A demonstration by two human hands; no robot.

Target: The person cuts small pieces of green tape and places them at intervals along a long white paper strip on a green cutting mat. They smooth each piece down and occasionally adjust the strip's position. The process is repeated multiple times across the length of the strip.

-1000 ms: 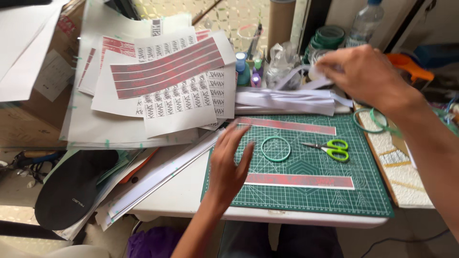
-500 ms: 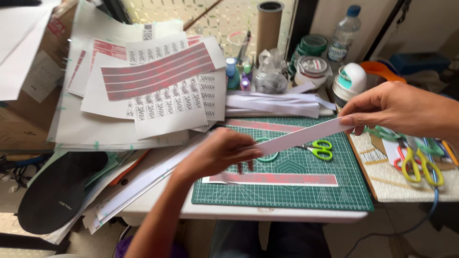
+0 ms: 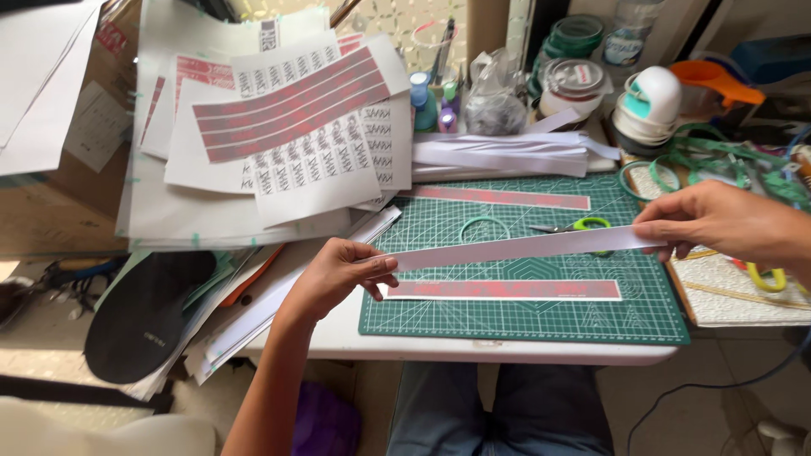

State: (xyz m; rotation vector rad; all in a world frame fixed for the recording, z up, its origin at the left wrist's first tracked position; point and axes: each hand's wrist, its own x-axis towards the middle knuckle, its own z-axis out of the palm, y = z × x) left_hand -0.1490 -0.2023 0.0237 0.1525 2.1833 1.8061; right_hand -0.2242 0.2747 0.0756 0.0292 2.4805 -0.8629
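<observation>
A long white paper strip (image 3: 515, 248) is stretched level above the green cutting mat (image 3: 507, 317). My left hand (image 3: 338, 274) pinches its left end and my right hand (image 3: 718, 224) pinches its right end. On the mat under it lie two red printed strips, one near the front (image 3: 507, 290) and one at the back (image 3: 498, 198). Green-handled scissors (image 3: 574, 226) and a green tape ring (image 3: 485, 228) also rest on the mat, partly hidden by the strip.
Stacks of printed sheets (image 3: 279, 127) cover the table's left. A pile of white strips (image 3: 507, 154) lies behind the mat. Jars, tape rolls (image 3: 574, 34) and a tape dispenser (image 3: 650, 97) crowd the back. A black shoe sole (image 3: 144, 312) sits front left. Yellow-handled scissors (image 3: 764, 274) lie right.
Both hands lifted a white strip and stretched it flat between them over the mat. A second ago the left hand rested on the mat and the right reached toward the back.
</observation>
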